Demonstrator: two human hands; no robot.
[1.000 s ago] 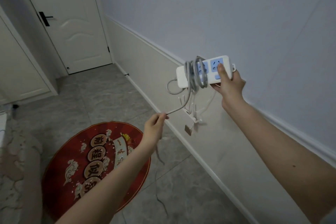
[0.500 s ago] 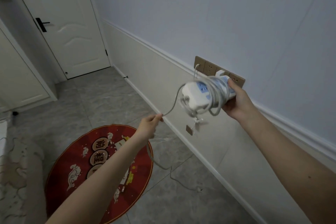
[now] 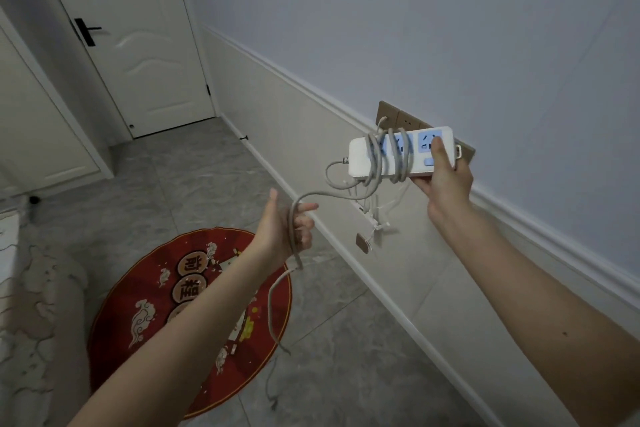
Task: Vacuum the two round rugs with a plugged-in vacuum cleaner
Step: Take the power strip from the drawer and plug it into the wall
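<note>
A white power strip (image 3: 360,161) with blue sockets is held up near the wall by my right hand (image 3: 445,180), thumb on its face. Its grey cord (image 3: 375,163) is wound around the strip in a few loops. The loose part of the cord runs down to my left hand (image 3: 285,230), which grips it with curled fingers, and the tail hangs toward the floor. Below lies a round red rug (image 3: 145,291) with Chinese characters, partly hidden by my left forearm. No vacuum cleaner is in view.
A brown wall socket panel (image 3: 398,116) sits on the wall behind the strip, with white cables (image 3: 375,218) dangling below it. A white door (image 3: 138,35) stands shut at the far end. Grey tile floor (image 3: 194,177) surrounds the rug. A pale patterned fabric (image 3: 31,305) lies at the left.
My right hand has turned the strip so its socket face shows again. Fewer loops remain on it, and more loose cord hangs below my left hand, which now grips the cord.
</note>
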